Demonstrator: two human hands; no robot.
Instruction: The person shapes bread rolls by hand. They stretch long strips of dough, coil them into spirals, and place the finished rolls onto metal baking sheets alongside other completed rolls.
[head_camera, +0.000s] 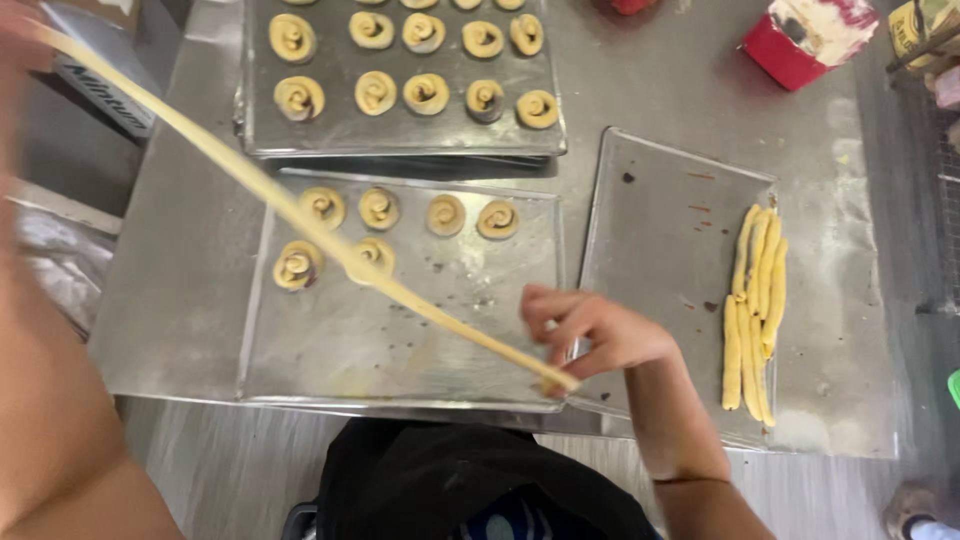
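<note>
Your right hand (600, 335) grip pinches the long dough strip (300, 215) at its near end over the near tray (330, 350). Left hand grip: blurred at the frame edge, cannot tell.

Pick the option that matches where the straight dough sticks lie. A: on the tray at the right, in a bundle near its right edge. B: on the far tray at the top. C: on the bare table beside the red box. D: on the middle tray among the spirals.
A: the straight dough sticks lie bundled on the right tray near its right edge, while the middle tray holds only spiral pieces.
</note>
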